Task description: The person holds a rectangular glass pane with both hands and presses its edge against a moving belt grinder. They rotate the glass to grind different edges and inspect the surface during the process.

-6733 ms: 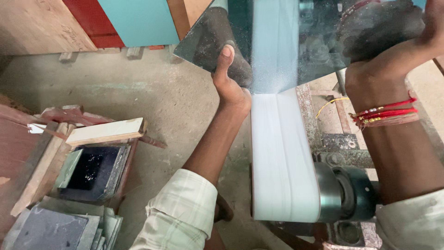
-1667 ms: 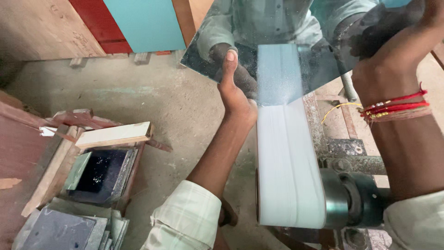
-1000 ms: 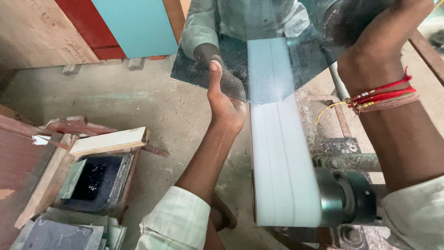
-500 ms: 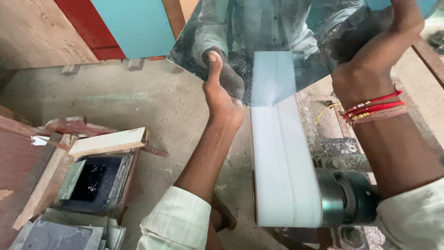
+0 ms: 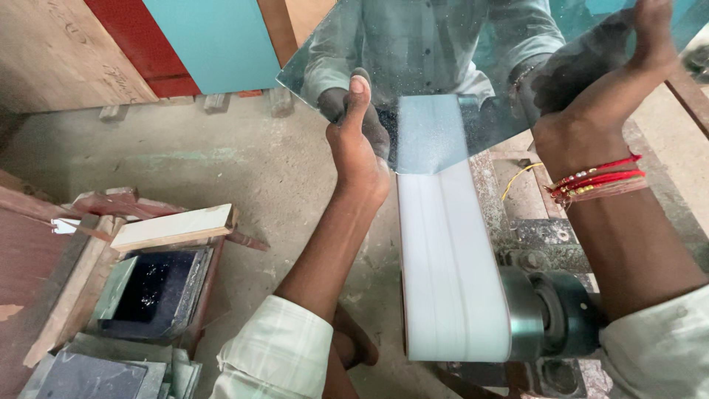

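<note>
A flat sheet of mirror glass with angled cut edges [image 5: 473, 66] is held up at the far side of the scene, its lower edge pressed down onto the far end of a wide white sanding belt [image 5: 447, 266]. Fine white specks dot the glass just above the contact line. The mirror shows the reflection of a pale shirt, both arms and the belt itself.

The left hand [image 5: 358, 144] grips the mirror's lower left edge, thumb pointing up over the front face and the fingers behind the glass, seen only as a reflection. The right hand [image 5: 628, 66] clasps the mirror's right edge higher up, fingers curled over it; red and gold thread bracelets [image 5: 598, 181] circle that wrist. Both forearms end in pale checked shirt cuffs at the near edge.

The belt runs from near to far and wraps around a grey-green metal roller [image 5: 550, 314] on its near right side. To the right of the belt lies a dusty metal machine frame [image 5: 528, 222] with a yellow wire [image 5: 517, 177] on it.

On the left, on the dusty concrete floor [image 5: 221, 162], stands a dark tray of black water [image 5: 151, 284] framed by rough wooden planks [image 5: 173, 227]. Stacked glass panes [image 5: 88, 373] lie at the near left. Red, teal and brown boards [image 5: 207, 37] lean along the far side.
</note>
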